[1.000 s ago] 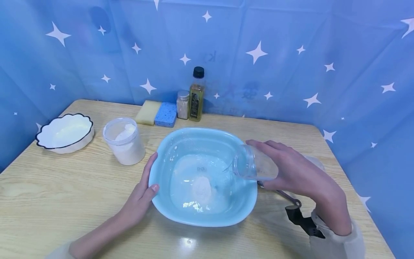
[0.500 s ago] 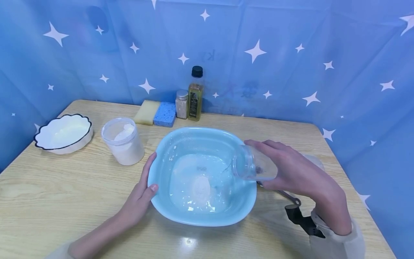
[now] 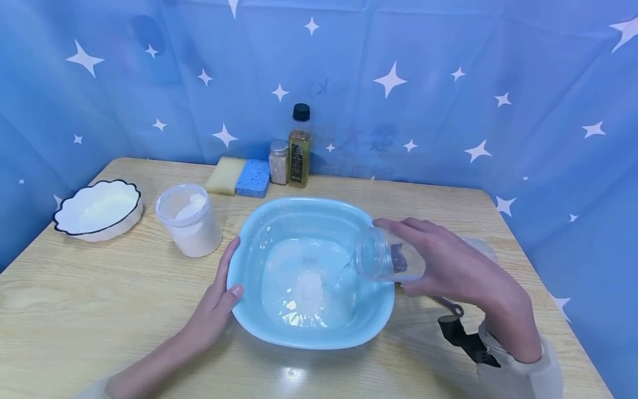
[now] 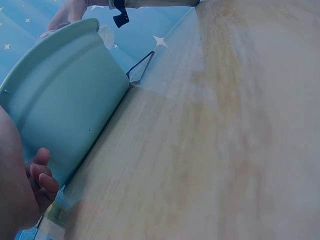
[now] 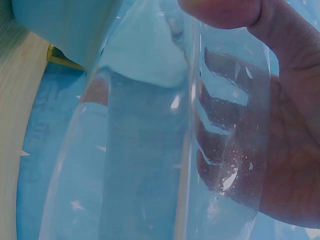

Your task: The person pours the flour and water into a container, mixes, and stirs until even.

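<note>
My right hand [image 3: 463,271] gripped the clear jar [image 3: 386,259], tipped over the basin's [image 3: 279,332] right rim to drain; my left hand [image 3: 214,302], fingers relaxed, steadied its left rim

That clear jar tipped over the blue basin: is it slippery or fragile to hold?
The clear jar shows droplets on its wall, so it is probably a bit slippery. The right hand wraps it fully, suggesting a light load. Whether it is glass or plastic cannot be told.
</note>
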Action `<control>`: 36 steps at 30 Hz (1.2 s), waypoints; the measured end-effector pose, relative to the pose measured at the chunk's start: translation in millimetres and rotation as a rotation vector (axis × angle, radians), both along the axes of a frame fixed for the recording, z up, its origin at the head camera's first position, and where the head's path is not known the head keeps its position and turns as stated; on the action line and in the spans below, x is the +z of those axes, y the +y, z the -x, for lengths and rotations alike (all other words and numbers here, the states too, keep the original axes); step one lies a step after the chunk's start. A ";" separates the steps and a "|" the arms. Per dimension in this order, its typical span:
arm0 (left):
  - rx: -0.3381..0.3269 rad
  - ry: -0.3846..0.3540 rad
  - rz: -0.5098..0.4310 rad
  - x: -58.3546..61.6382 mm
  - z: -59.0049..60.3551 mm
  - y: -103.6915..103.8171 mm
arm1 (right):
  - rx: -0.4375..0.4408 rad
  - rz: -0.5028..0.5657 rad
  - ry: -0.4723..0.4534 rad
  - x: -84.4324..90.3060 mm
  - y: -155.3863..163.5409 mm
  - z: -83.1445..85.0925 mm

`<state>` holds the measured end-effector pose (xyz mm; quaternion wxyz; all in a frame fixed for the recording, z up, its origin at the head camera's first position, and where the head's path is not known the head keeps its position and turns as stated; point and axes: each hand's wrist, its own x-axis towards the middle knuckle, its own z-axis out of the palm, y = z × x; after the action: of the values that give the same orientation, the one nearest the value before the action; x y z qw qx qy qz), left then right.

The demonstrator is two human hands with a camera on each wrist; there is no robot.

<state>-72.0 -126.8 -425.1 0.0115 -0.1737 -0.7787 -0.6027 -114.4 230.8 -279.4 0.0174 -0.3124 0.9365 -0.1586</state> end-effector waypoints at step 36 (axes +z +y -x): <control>-0.009 0.008 0.009 0.1 1.1 -0.7 | 0.023 0.413 -0.058 -1.0 39.3 35.0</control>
<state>-73.1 -127.5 -425.1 0.0112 -0.1798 -0.7805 -0.5986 -149.4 270.1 -280.4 -0.0184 -0.3155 0.8795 -0.3558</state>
